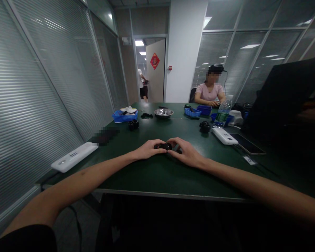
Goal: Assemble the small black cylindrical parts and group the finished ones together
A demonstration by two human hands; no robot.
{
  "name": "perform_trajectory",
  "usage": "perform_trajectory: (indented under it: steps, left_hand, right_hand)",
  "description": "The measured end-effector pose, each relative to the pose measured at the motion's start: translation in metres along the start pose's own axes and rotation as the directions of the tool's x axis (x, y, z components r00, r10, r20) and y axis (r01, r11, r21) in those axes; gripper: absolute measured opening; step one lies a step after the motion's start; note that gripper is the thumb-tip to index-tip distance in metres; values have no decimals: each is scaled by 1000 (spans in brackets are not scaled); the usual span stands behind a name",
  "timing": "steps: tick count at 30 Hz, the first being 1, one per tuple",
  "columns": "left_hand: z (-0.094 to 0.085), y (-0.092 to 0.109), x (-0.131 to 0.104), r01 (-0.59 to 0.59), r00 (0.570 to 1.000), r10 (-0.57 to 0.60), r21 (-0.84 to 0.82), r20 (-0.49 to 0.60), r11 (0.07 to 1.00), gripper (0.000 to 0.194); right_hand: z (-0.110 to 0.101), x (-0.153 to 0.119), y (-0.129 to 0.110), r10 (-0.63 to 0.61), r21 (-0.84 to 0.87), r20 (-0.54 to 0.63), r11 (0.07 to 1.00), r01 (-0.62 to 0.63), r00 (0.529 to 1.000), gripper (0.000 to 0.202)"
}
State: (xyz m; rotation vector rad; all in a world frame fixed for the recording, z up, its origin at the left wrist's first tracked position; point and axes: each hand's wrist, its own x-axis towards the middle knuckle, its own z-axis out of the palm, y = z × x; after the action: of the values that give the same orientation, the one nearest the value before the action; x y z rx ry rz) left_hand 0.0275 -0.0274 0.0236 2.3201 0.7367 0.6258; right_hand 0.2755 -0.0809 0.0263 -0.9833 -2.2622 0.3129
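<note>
Both my hands meet over the middle of the green table (136,175), around a small black part (162,146) whose exact kind I cannot make out. My left hand (148,150) has its thumb and fingers closed on the part's left side. From the other side, my right hand (187,153) curls its fingers and thumb against the part's right end. Fingers cover much of the part. Another dark bit shows beneath the right fingers. Farther off on the table sit two black clustered pieces, a left one (133,125) and a right one (205,127).
A metal bowl (163,116) stands mid-table, between a filled blue tray (118,117) and a smaller blue tray (192,113). At right are a water bottle (222,115), a white power bank (224,136), a phone (248,144) and a dark monitor (283,94). A person (210,92) sits opposite.
</note>
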Motion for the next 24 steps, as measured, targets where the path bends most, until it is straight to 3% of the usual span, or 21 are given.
perform_trajectory:
  steps: [9,16,24]
  left_hand:
    - [-2,7,-2,18,1000,-17,-20,7,1000,43]
    - [-1,1,-1,-2,1000,2,0,0,1000,44]
    - [0,1,0,14,1000,-14,7,-16,1000,45]
  right_hand:
    - [-2,0,-2,-90,16,29,996,90,996,35]
    - [-2,0,-1,4,-21,-15,1000,-4,1000,33]
    - [-3,0,-2,-81,-14,14,997,81,997,33]
